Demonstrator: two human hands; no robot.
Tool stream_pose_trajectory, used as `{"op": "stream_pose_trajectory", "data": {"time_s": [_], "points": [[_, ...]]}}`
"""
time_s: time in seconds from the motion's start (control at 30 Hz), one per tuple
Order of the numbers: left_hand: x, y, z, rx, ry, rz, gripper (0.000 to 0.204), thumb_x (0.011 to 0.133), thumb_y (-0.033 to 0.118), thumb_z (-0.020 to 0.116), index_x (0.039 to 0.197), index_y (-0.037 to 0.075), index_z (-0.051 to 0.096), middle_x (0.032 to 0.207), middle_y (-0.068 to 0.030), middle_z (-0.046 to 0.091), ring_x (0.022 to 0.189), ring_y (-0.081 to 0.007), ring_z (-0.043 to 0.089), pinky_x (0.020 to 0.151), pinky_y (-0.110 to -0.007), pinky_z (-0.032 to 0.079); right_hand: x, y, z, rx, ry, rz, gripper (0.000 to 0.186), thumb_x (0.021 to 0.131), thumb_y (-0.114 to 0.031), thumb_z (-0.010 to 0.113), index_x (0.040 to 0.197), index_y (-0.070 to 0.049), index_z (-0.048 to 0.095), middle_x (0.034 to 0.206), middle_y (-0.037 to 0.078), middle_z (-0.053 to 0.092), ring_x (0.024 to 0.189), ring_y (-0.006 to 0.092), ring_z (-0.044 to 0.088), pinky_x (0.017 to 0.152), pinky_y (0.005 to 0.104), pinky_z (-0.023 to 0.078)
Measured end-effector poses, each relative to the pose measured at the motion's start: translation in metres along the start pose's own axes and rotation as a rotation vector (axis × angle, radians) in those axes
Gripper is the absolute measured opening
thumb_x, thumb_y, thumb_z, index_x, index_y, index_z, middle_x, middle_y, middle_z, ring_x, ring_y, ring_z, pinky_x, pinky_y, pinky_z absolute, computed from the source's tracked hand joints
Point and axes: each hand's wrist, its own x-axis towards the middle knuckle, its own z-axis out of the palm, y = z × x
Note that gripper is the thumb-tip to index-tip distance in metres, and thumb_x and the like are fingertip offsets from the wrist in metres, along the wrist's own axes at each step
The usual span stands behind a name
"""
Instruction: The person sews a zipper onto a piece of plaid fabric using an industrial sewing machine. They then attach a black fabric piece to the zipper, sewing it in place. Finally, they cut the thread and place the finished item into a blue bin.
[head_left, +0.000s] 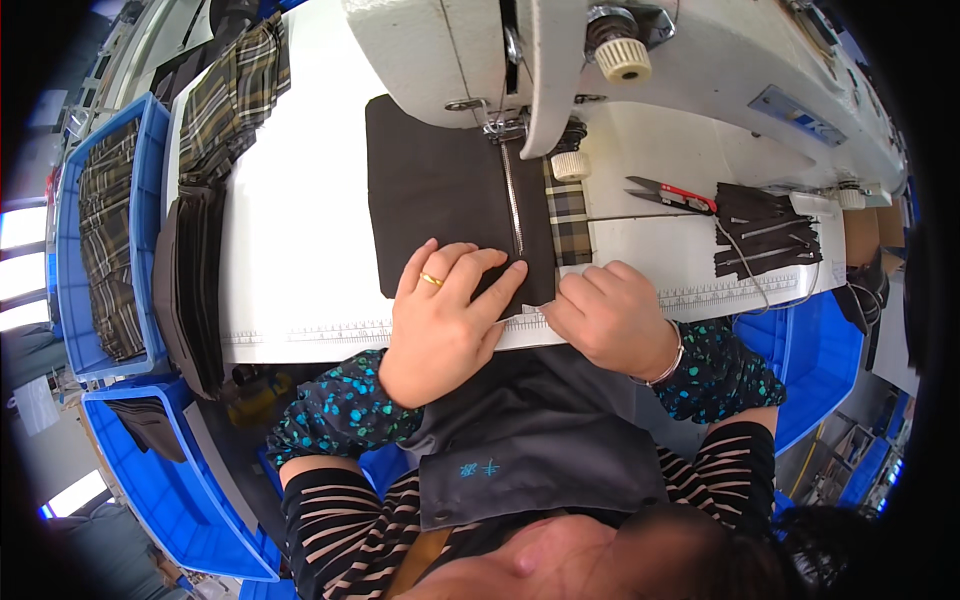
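Observation:
A dark brown fabric panel [435, 200] lies on the white sewing table, its far edge under the sewing machine's needle area [505, 128]. A metal-toothed zipper [514, 205] runs along the panel toward me. Beside it on the right shows a strip of plaid fabric [571, 222]. My left hand [440, 325], with a ring on one finger, rests on the panel's near part, fingers stretched out near the zipper's lower end. At the near right corner, my right hand [612, 318] is closed, its curled fingers pinching the panel's edge; the fingertips are partly hidden.
Red-handled thread snips [672, 195] and a bunch of dark zippers [765, 232] lie to the right. Plaid fabric [235, 95] and stacked dark pieces [190, 290] line the left edge. Blue bins [148, 225] stand beside the table. A printed ruler [300, 335] follows its front edge.

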Motion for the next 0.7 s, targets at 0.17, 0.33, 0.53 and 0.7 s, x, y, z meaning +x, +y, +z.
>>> {"op": "stream_pose_trajectory", "data": {"time_s": [0.17, 0.33, 0.53, 0.7], "points": [[-0.0028, 0.0039, 0.0077, 0.062, 0.040, -0.001, 0.055, 0.068, 0.007, 0.077, 0.123, 0.013, 0.078, 0.117, -0.0038, 0.065, 0.111, -0.0277, 0.061, 0.105, -0.050, 0.047, -0.0032, -0.0011, 0.0026, -0.019, 0.034, 0.013, 0.006, 0.082, -0.017, 0.065, 0.077, -0.014, 0.065, 0.076, -0.001, 0.050, 0.068, 0.0157, 0.054, 0.062, 0.0315, 0.039], [-0.0004, 0.0052, 0.0077, 0.039, 0.060, -0.002, 0.054, 0.067, 0.004, 0.073, 0.120, 0.011, 0.080, 0.111, -0.0023, 0.064, 0.105, -0.0263, 0.060, 0.099, -0.045, 0.046, -0.0025, -0.0005, 0.0041, -0.010, 0.052, 0.006, 0.006, 0.082, -0.018, 0.065, 0.077, -0.014, 0.064, 0.076, -0.001, 0.050, 0.067, 0.0155, 0.054, 0.062, 0.0312, 0.038], [-0.0001, 0.0071, 0.0082, 0.031, 0.045, -0.026, 0.054, 0.066, 0.003, 0.072, 0.119, 0.012, 0.080, 0.110, -0.0010, 0.065, 0.104, -0.0253, 0.060, 0.096, -0.043, 0.044, -0.0041, -0.0005, 0.0053, -0.016, 0.040, 0.006, 0.007, 0.082, -0.018, 0.065, 0.077, -0.013, 0.064, 0.076, -0.001, 0.049, 0.067, 0.0153, 0.053, 0.062, 0.0311, 0.038], [0.0001, 0.0068, 0.0081, 0.028, 0.045, -0.028, 0.054, 0.066, 0.004, 0.074, 0.119, 0.011, 0.080, 0.114, -0.0020, 0.066, 0.107, -0.0258, 0.061, 0.097, -0.044, 0.044, -0.0038, 0.0004, 0.0057, -0.014, 0.044, -0.006, 0.007, 0.082, -0.018, 0.065, 0.077, -0.013, 0.065, 0.076, -0.001, 0.049, 0.067, 0.0152, 0.053, 0.061, 0.0312, 0.038]]}}
